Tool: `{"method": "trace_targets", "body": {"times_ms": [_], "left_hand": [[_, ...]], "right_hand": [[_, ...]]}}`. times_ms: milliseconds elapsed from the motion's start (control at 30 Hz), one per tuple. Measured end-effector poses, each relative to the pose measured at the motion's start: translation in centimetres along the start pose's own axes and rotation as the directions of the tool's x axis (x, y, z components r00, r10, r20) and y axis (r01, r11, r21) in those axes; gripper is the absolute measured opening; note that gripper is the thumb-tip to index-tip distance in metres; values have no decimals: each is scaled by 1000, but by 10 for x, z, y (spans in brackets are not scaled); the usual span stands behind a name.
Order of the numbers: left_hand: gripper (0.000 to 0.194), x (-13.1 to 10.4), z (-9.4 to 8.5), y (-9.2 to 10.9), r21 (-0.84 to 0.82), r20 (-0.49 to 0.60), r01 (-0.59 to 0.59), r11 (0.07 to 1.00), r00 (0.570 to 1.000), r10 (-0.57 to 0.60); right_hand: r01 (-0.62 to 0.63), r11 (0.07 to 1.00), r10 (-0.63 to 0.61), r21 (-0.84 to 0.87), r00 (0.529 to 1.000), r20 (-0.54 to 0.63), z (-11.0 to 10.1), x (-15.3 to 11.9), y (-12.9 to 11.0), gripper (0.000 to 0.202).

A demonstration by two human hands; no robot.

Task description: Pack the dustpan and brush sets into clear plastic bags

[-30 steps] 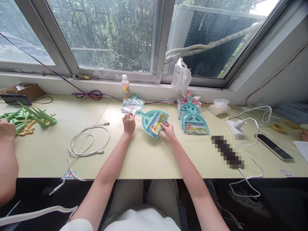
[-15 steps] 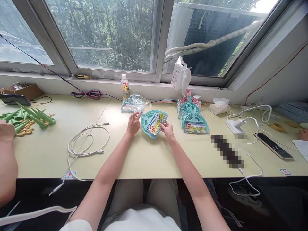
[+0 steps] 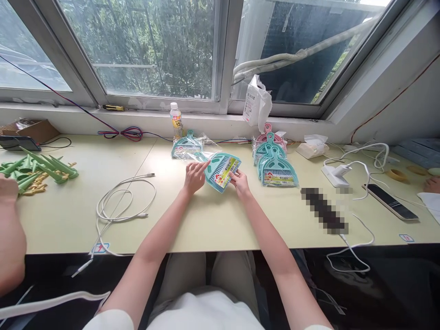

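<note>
A teal dustpan and brush set with a colourful label card [image 3: 222, 171] is held tilted above the table, its handle end toward the left. My right hand [image 3: 240, 182] pinches its lower right edge. My left hand [image 3: 195, 176] is at its left side, fingers closed against the handle end, where clear plastic film shows. Behind it lies another wrapped teal set [image 3: 187, 145]. To the right, several overlapping teal sets [image 3: 277, 167] lie with a pink one [image 3: 268, 133] at the back.
A bottle [image 3: 176, 121] stands by the sill. A white cable [image 3: 129, 192] lies left, green pieces [image 3: 51, 167] farther left near another person's hand [image 3: 7, 188]. On the right are a power strip [image 3: 336, 175] and a phone [image 3: 391, 201].
The held set has shifted slightly right and up. My left hand has moved a little right, onto its handle end. The film behind has spread out, baring the rear set's handle.
</note>
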State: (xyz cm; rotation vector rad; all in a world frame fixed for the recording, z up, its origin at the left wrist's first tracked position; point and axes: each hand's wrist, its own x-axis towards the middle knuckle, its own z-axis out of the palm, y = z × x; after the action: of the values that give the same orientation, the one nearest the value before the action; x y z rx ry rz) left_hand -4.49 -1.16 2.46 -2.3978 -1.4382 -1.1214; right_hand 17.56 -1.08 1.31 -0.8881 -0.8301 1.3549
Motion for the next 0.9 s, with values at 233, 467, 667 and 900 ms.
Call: {"method": "trace_targets", "body": {"times_ms": [233,467,667,900], "left_hand": [[88,12,-1,13,-561,-328,399,726,698,-637],[51,22,6,16,-828,532,556,-80,731,-427],[46,10,22,31,-665,747,734,-140,650,-140],[67,16,21,34,-826,555,554,-102,769,-317]], "right_hand": [[43,998,-40,54,998,-54,3,-1,-2,38],[99,995,-96,22,991,-88,15,-11,1,40],[151,988,-141,23,960,-242,18,-16,4,38],[138,990,-136,-7,964,-230,20,-15,9,38]]}}
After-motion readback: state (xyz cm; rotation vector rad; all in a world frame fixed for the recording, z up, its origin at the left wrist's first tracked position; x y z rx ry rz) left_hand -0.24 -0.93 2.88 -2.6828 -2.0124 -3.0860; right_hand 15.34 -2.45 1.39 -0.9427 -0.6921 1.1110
